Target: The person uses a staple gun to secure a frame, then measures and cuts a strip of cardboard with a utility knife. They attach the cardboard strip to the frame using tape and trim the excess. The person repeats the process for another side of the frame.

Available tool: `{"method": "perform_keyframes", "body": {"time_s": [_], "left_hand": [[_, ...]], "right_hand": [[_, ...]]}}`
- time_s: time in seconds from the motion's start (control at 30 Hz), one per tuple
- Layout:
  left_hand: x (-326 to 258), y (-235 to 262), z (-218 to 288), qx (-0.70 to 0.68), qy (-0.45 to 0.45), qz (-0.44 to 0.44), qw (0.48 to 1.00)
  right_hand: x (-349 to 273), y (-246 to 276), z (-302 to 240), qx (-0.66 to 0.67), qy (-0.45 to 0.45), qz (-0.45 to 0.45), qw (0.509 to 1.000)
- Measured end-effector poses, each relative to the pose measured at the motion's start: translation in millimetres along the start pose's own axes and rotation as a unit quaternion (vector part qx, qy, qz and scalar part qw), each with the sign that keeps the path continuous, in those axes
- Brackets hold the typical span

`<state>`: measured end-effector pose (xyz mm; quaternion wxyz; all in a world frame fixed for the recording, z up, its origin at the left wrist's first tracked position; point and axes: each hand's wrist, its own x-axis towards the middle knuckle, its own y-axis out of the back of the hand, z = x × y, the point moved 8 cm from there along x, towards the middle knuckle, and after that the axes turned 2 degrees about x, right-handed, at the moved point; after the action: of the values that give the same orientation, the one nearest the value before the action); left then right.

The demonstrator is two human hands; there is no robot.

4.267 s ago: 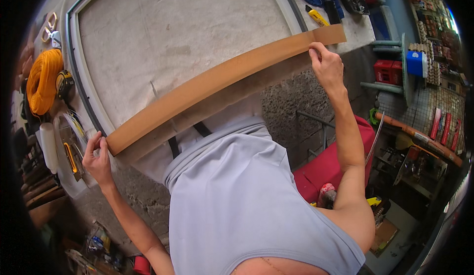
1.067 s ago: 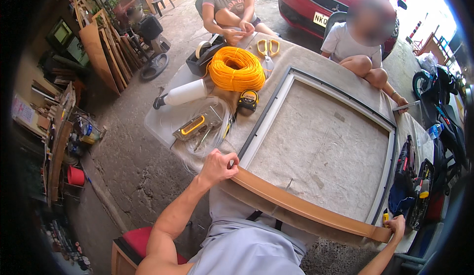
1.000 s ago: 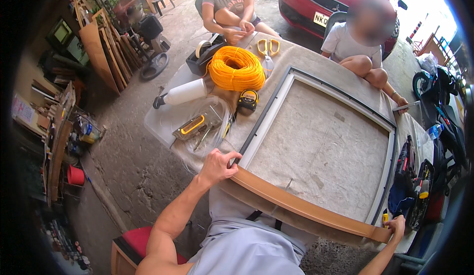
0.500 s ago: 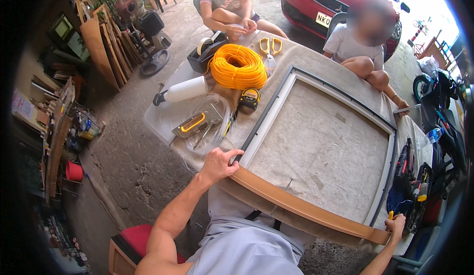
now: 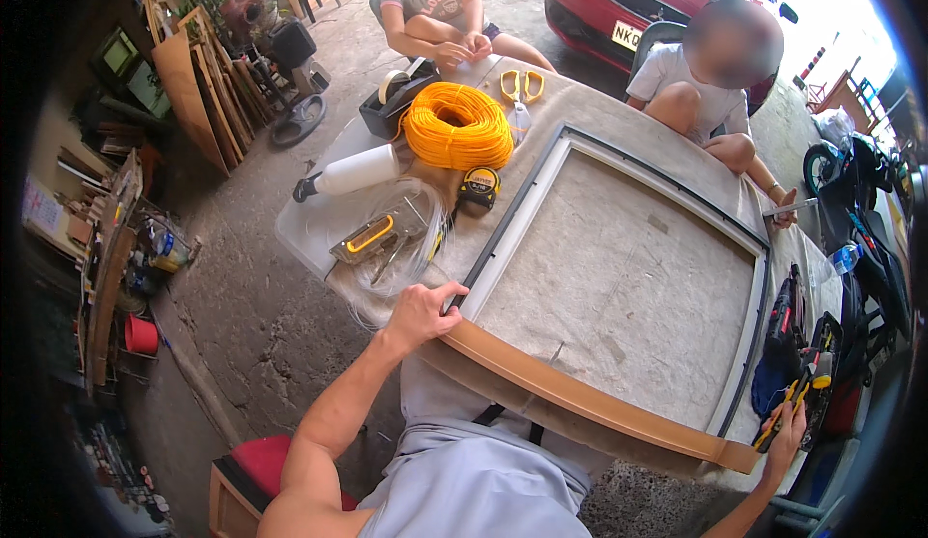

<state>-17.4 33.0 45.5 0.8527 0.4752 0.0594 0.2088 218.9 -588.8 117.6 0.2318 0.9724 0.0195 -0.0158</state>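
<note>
"Under the left hand [image 5: 422, 316], what?"

"Holds the left end of a long flat brown strip [image 5: 580, 398] between thumb and bent fingers, right at the near-left corner of a rectangular white frame with black outer edging [image 5: 522, 219]."

"And from that hand onward?"

"Runs rightward along the near side of the frame, ends just left of the right hand [image 5: 790, 427]."

"Gripping what, on that side?"

"Sits off the strip, fingers curled at a slim yellow-and-black hand tool [image 5: 769, 428]. Cannot tell whether closed on it or merely touching."

"Beyond the right hand?"

"Shows dark blue cloth [image 5: 770, 383], near the fingertips."

"Beyond the left?"

"Look past it to a black-and-yellow tape measure [image 5: 478, 190], then to a thick coil of orange cord [image 5: 464, 154], then to scissors with yellow handles [image 5: 522, 98]. Farther left, find a white plastic bottle with a dark nozzle [image 5: 358, 169]."
</note>
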Motion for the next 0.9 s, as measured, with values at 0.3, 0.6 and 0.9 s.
{"method": "perform_keyframes", "body": {"time_s": [0.3,0.6,0.9], "left_hand": [[-1.3,-2.8,-3.9,0.002,0.053,-0.054,0.997],[15.9,-12.7,78.4,0.095,-0.091,0.001,0.991],[-14.2,-126.0,256.8,-0.088,-0.302,-0.182,0.931]], "right_hand": [[-119.7,-131.6,-2.9,0.325,-0.215,-0.175,0.904],[-152.5,-121.7,3.7,0.32,-0.141,-0.014,0.937],[-170.6,-47.2,30.6,-0.037,-0.082,0.152,0.984]]}}
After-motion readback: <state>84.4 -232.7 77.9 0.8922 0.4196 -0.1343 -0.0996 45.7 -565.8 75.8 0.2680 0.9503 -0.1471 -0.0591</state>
